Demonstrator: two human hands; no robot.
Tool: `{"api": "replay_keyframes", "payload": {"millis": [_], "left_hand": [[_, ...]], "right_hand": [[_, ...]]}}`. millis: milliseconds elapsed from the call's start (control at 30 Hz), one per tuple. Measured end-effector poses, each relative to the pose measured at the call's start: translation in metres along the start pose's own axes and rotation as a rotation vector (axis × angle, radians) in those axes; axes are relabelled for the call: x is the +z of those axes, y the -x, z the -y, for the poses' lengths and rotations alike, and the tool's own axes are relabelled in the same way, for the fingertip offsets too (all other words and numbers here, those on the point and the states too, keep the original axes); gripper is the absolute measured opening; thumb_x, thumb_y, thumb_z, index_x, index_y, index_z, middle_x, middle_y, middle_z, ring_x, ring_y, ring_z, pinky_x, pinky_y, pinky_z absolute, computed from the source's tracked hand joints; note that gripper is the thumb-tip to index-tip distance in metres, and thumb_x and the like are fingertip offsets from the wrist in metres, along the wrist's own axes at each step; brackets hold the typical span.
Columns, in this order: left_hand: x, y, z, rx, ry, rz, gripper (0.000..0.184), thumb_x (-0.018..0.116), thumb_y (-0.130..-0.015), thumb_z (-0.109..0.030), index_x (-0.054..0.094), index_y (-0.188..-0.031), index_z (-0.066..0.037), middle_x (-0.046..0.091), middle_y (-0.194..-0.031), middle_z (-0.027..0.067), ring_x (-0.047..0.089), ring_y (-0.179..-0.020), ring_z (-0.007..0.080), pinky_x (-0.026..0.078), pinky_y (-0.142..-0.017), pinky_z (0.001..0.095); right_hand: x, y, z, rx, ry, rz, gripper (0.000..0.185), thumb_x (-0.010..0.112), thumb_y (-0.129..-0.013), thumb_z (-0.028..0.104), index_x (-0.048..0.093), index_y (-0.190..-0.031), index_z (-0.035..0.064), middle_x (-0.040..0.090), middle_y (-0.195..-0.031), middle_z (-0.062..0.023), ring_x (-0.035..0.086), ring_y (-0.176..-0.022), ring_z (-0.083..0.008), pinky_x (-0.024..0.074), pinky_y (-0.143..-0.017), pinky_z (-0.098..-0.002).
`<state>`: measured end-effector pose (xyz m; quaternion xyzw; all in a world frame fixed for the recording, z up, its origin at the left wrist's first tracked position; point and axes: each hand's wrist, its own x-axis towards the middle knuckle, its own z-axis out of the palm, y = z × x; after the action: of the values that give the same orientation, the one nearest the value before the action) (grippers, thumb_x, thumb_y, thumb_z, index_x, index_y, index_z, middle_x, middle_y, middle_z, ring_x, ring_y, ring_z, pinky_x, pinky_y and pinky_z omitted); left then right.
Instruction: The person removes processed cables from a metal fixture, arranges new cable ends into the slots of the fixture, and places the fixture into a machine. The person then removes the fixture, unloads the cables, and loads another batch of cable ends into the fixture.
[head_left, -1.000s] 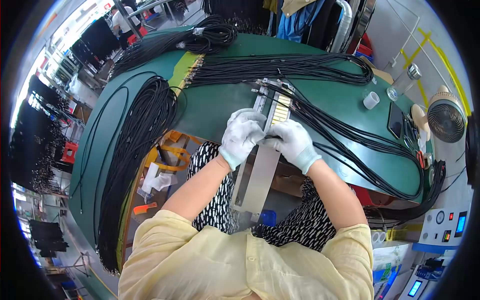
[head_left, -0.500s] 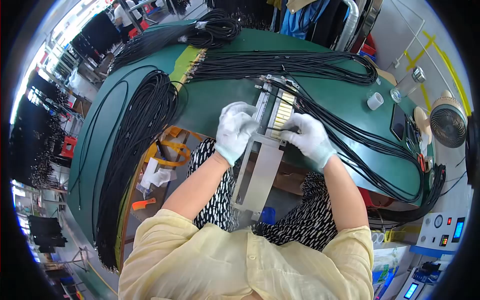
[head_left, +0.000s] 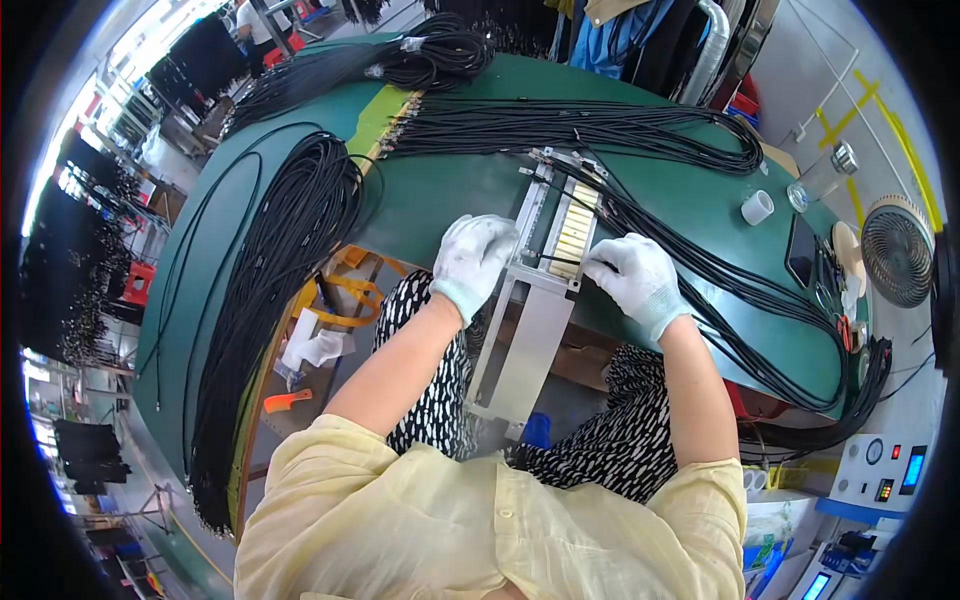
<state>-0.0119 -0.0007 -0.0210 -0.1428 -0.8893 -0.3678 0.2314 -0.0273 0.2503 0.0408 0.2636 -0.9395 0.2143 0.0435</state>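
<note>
A metal fixture [head_left: 533, 345] with two rails juts over the table edge toward my lap. Yellowish blocks [head_left: 573, 230] line its right-hand rail. Across its lower part lies a short stretch of thin black cable [head_left: 552, 259], reaching toward my right fingertips. My right hand [head_left: 638, 280], in a white glove, is closed at the fixture's right side, thumb and fingers pinched around the cable end. On the other side, my gloved left hand [head_left: 474, 256] has its fingers curled together beside the left rail; whatever they hold, if anything, is hidden.
Long bundles of black cable lie at the left [head_left: 285, 240], across the back [head_left: 560, 128] and on the right [head_left: 740, 275] of the green table [head_left: 420, 190]. A white cup [head_left: 757, 207], a glass bottle [head_left: 822, 178], a phone [head_left: 800, 246] and a fan [head_left: 897, 255] stand rightward.
My right hand has shifted a little right, away from the fixture's middle. The left hand's fingers have drawn closer together near the left rail. The view has moved slightly.
</note>
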Motion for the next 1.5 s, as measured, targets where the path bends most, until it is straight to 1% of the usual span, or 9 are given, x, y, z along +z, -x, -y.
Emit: {"api": "replay_keyframes", "payload": {"millis": [333, 400, 533, 633, 767, 1000, 1133, 1333, 1500], "left_hand": [[0.000, 0.000, 0.004, -0.046, 0.027, 0.062, 0.017, 0.059, -0.091, -0.016, 0.071, -0.099, -0.008, 0.069, -0.106, 0.0119, 0.061, -0.105, 0.0291, 0.046, -0.095, 0.0377], [0.001, -0.002, -0.001, 0.154, 0.073, 0.018, 0.017, 0.059, -0.091, -0.017, 0.071, -0.099, -0.009, 0.066, -0.114, 0.0149, 0.057, -0.113, 0.0318, 0.044, -0.099, 0.0397], [0.003, -0.001, -0.025, 0.267, -0.137, 0.226, 0.036, 0.071, -0.077, -0.044, 0.073, -0.111, -0.034, 0.044, -0.145, 0.0208, 0.036, -0.134, 0.0449, 0.026, -0.113, 0.0529], [0.002, -0.004, -0.030, 0.244, -0.220, 0.315, 0.031, 0.072, -0.076, -0.044, 0.075, -0.106, -0.036, 0.042, -0.147, 0.0200, 0.034, -0.136, 0.0426, 0.021, -0.115, 0.0538], [-0.001, -0.013, -0.037, 0.211, -0.237, 0.418, 0.022, 0.071, -0.078, -0.038, 0.077, -0.098, -0.032, 0.047, -0.144, 0.0175, 0.032, -0.138, 0.0427, 0.018, -0.116, 0.0545], [0.008, -0.008, -0.025, 0.243, -0.137, 0.324, 0.022, 0.072, -0.078, -0.034, 0.077, -0.098, -0.028, 0.054, -0.137, 0.0122, 0.039, -0.135, 0.0396, 0.024, -0.113, 0.0557], [0.015, -0.009, -0.013, 0.283, -0.072, 0.156, 0.021, 0.068, -0.082, -0.033, 0.074, -0.098, -0.021, 0.061, -0.126, 0.0093, 0.048, -0.125, 0.0386, 0.034, -0.107, 0.0515], [0.010, -0.014, -0.020, 0.324, 0.033, 0.044, 0.017, 0.064, -0.087, -0.023, 0.063, -0.083, -0.006, 0.065, -0.115, 0.0114, 0.054, -0.115, 0.0355, 0.040, -0.101, 0.0455], [0.009, -0.013, -0.016, 0.302, 0.019, 0.036, 0.013, 0.064, -0.086, -0.020, 0.062, -0.082, -0.007, 0.066, -0.113, 0.0100, 0.056, -0.113, 0.0325, 0.042, -0.098, 0.0430]], "right_hand": [[0.005, -0.002, -0.001, -0.079, 0.029, -0.012, 0.014, 0.067, -0.083, 0.026, 0.072, -0.086, 0.0127, 0.064, -0.071, -0.0087, 0.062, -0.079, -0.0278, 0.0503, -0.072, -0.0409], [0.008, -0.002, -0.002, -0.098, 0.037, -0.019, 0.014, 0.066, -0.084, 0.025, 0.072, -0.086, 0.0125, 0.064, -0.071, -0.0085, 0.062, -0.079, -0.0278, 0.0503, -0.072, -0.0408], [0.009, -0.001, 0.001, -0.114, 0.043, 0.005, 0.015, 0.066, -0.084, 0.026, 0.071, -0.086, 0.0121, 0.065, -0.073, -0.0093, 0.062, -0.078, -0.0285, 0.0504, -0.072, -0.0414], [0.010, 0.000, -0.010, -0.022, -0.015, -0.036, 0.016, 0.065, -0.085, 0.028, 0.071, -0.086, 0.0137, 0.067, -0.081, -0.0091, 0.063, -0.083, -0.0305, 0.0509, -0.076, -0.0414], [-0.006, -0.005, -0.032, 0.118, -0.021, -0.131, 0.016, 0.066, -0.084, 0.029, 0.072, -0.088, 0.0145, 0.068, -0.089, -0.0094, 0.063, -0.092, -0.0301, 0.0505, -0.081, -0.0415], [0.004, -0.007, -0.029, 0.086, 0.213, 0.060, 0.016, 0.070, -0.079, 0.027, 0.069, -0.086, 0.0125, 0.065, -0.089, -0.0084, 0.060, -0.095, -0.0289, 0.0490, -0.083, -0.0414], [0.012, -0.013, -0.006, -0.086, -0.091, -0.122, 0.012, 0.071, -0.079, 0.016, 0.066, -0.085, 0.0081, 0.064, -0.080, -0.0106, 0.062, -0.081, -0.0329, 0.0493, -0.075, -0.0418], [0.037, -0.018, 0.015, -0.297, -0.146, -0.212, 0.018, 0.072, -0.079, 0.023, 0.063, -0.087, 0.0091, 0.066, -0.082, -0.0123, 0.064, -0.083, -0.0327, 0.0512, -0.073, -0.0418], [0.020, -0.012, 0.019, -0.091, -0.263, -0.051, 0.021, 0.070, -0.081, 0.027, 0.066, -0.092, 0.0091, 0.068, -0.085, -0.0124, 0.065, -0.087, -0.0323, 0.0512, -0.077, -0.0411]]}}
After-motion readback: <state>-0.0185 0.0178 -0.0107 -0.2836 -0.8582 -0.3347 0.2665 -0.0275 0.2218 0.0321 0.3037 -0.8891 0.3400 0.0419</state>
